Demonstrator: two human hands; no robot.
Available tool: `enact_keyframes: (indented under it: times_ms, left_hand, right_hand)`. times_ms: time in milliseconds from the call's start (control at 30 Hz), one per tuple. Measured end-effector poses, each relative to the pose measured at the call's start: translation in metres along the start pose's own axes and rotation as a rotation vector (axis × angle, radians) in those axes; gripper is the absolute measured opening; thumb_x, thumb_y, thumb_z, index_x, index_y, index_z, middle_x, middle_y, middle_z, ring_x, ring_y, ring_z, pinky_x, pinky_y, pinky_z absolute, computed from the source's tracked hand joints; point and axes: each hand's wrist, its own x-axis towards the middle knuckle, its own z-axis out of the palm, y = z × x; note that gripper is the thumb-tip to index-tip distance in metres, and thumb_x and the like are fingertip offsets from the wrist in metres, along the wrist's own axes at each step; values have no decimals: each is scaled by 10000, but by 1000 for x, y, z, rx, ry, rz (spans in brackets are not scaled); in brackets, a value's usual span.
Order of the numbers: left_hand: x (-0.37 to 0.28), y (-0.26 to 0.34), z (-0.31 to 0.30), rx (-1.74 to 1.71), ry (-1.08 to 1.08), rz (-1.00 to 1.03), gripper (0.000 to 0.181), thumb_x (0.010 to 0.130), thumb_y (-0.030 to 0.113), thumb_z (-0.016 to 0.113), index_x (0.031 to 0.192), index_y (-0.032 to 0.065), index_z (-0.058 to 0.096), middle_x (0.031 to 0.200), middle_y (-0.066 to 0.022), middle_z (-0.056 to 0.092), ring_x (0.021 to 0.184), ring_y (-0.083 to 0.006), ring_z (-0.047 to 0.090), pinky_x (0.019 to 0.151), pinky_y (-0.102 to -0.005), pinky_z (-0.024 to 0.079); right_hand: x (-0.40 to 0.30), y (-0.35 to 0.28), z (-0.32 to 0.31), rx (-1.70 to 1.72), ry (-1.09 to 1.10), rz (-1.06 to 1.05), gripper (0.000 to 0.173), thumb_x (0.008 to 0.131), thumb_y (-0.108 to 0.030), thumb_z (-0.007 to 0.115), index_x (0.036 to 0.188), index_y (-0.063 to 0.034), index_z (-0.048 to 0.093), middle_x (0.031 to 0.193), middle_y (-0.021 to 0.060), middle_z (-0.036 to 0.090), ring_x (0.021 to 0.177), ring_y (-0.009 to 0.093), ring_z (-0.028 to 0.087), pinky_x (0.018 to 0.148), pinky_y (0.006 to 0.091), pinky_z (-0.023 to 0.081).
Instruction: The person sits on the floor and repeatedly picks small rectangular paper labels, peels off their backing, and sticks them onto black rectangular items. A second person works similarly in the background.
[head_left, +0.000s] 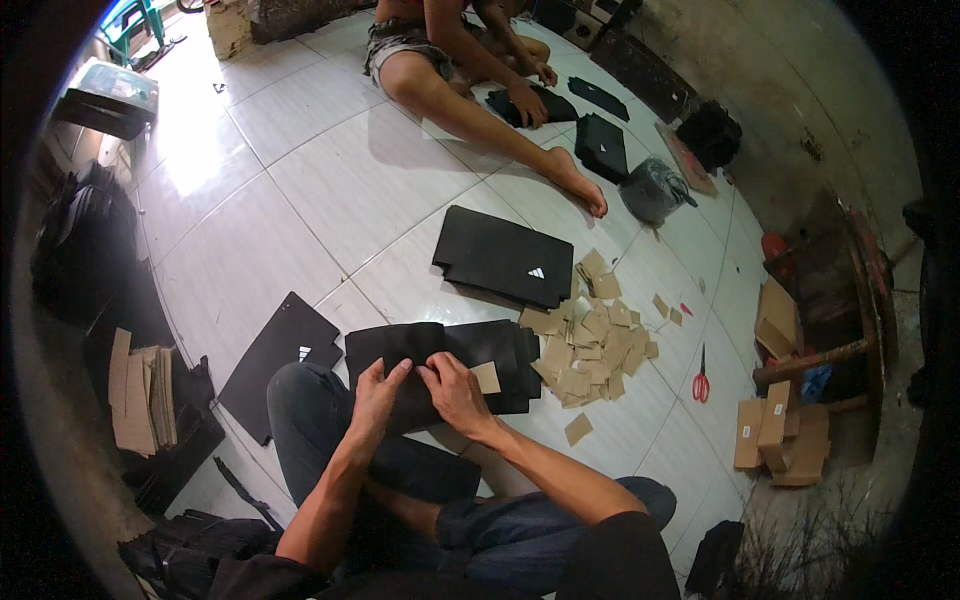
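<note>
Both my hands are over a stack of flat black sheets (495, 341) on the floor in front of my crossed legs. My left hand (377, 397) pinches the near part of a folded black sheet (397, 341) between thumb and fingers. My right hand (456, 391) grips the same sheet a little to the right, fingertips close to the left thumb. A small tan cardboard square (487, 377) lies on the black stack beside my right hand. Beyond the stack is another black pile (502, 251) with a white logo. A black sheet (277, 360) with a white mark lies by my left knee.
Cardboard squares (592, 345) are heaped to the right, with red-handled scissors (700, 388) farther right. Cardboard boxes (772, 442) stand near a wooden frame (817, 360). At left are stacked cardboard strips (142, 397). Another person (465, 112) sits ahead, handling black pieces.
</note>
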Motion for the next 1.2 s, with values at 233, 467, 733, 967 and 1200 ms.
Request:
enact_keyframes:
  times_ms: [233, 467, 733, 967, 1200]
  left_hand:
    - [-6, 7, 0, 74, 10, 33, 348, 971, 235, 703, 1152, -54, 635, 1059, -94, 675, 937, -177, 627, 782, -328, 503]
    - [-2, 5, 0, 115, 38, -13, 319, 988, 195, 674, 1174, -60, 633, 1073, -108, 691, 980, -187, 653, 838, -334, 520]
    - [-3, 6, 0, -30, 21, 30, 275, 972, 210, 712, 1073, -39, 657, 956, -49, 687, 850, -102, 626, 737, -274, 506]
    - [-4, 7, -3, 54, -5, -37, 366, 990, 237, 683, 1198, -60, 632, 1119, -140, 702, 979, -214, 673, 862, -357, 534]
    - [-10, 20, 2, 84, 66, -77, 579, 988, 300, 676, 1351, -131, 546, 1279, -202, 657, 1140, -267, 640, 980, -355, 491]
  right_hand:
    - [-4, 72, -93, -159, 5, 235, 349, 991, -311, 594, 899, 25, 613, 852, 287, 649, 833, 495, 638, 710, 542, 484]
    - [-14, 173, -201, -480, -4, 174, 341, 879, -198, 692, 1172, -29, 651, 1119, 199, 679, 1063, 391, 632, 918, 479, 493]
    - [-5, 187, -180, -399, 22, 538, 277, 807, -180, 766, 1060, -96, 688, 1031, 94, 648, 1045, 324, 624, 936, 476, 462]
    - [4, 111, -185, -209, -39, 229, 197, 877, -187, 737, 1003, -36, 725, 861, 63, 708, 785, 175, 660, 728, 345, 520]
    - [11, 61, -93, -176, -360, 300, 287, 868, -194, 692, 1078, 1, 686, 1017, 218, 721, 954, 403, 701, 803, 431, 545]
